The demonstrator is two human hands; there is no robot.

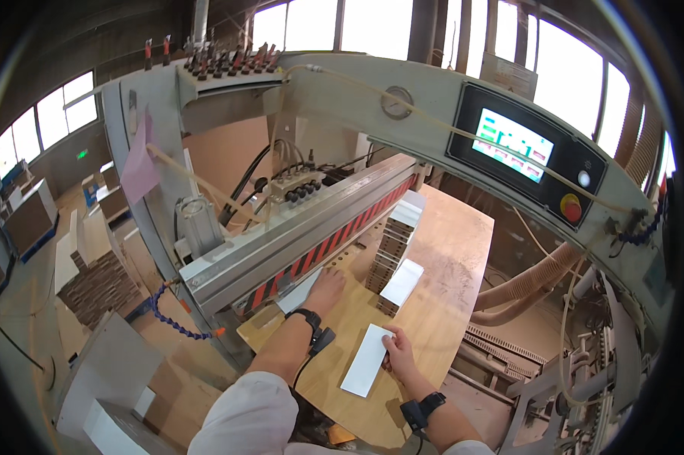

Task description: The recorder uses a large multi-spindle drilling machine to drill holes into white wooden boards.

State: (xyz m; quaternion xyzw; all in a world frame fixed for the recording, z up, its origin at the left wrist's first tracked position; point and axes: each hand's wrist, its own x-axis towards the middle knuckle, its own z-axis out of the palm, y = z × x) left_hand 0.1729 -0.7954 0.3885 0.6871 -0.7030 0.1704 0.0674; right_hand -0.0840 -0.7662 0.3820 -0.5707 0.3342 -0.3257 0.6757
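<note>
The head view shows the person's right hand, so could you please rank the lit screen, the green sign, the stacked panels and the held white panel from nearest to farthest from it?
1. White panel: in the right hand, extending left.
2. Stacked panels: just ahead.
3. Lit screen: above, toward the right.
4. Green sign: far background, left.
</note>
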